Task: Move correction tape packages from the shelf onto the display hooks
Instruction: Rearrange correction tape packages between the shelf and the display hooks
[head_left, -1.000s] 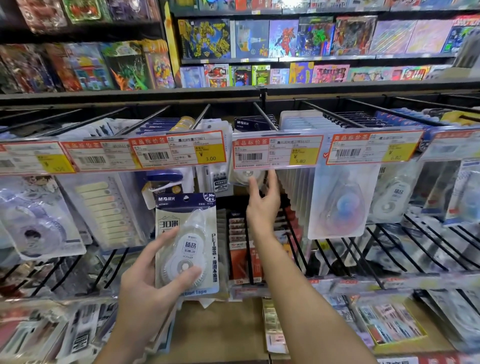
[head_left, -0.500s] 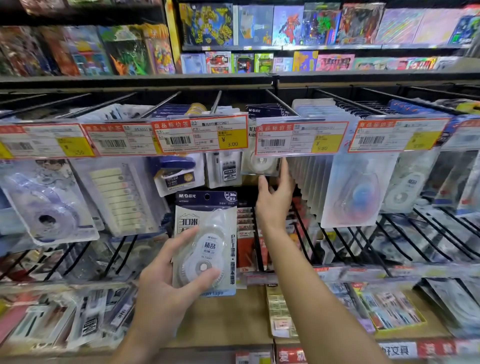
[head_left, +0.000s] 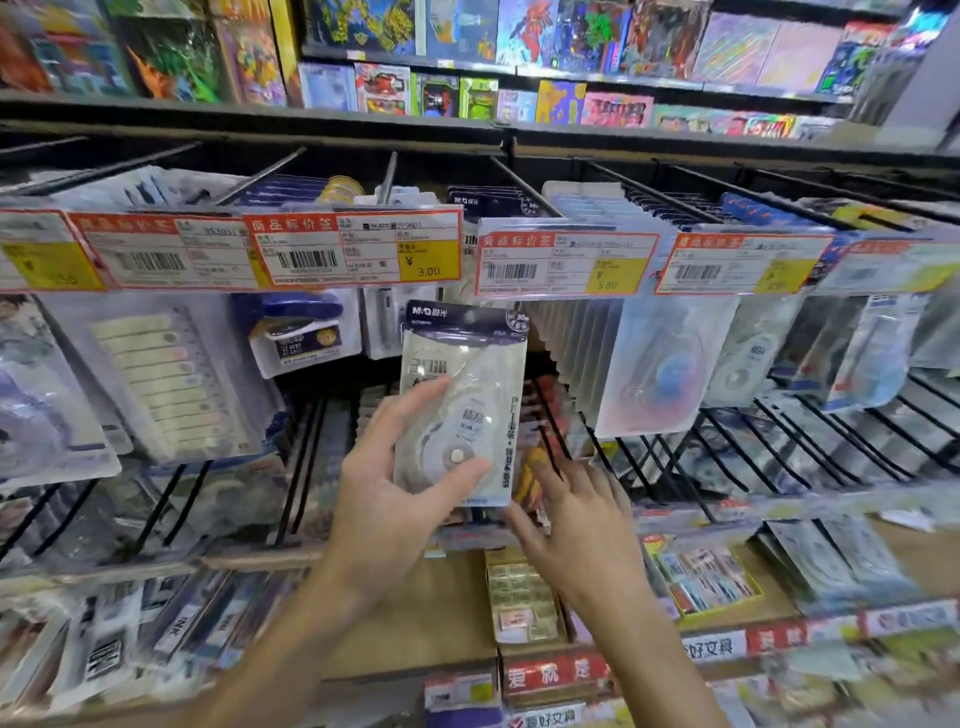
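My left hand (head_left: 387, 499) grips a correction tape package (head_left: 467, 384), a white dispenser under clear plastic with a dark blue header card. The package is upright, its top just below the row of price tags (head_left: 566, 257), in front of the gap between two display hooks. My right hand (head_left: 582, 525) hovers lower right of the package with fingers spread, holding nothing, near the lower rack. More correction tape packages (head_left: 665, 369) hang in a thick row on the hook to the right.
Black metal hooks (head_left: 524, 187) run back from the price tags. Hanging packs of sticky tabs (head_left: 161, 374) and a stapler (head_left: 306, 327) are to the left. A wooden shelf (head_left: 415, 613) below holds small boxes (head_left: 519, 592). Toy boxes fill the top shelves.
My left hand has raised the package up and to the right, toward the price tags. My right hand has dropped from under the price tag down to beside the package's lower edge.
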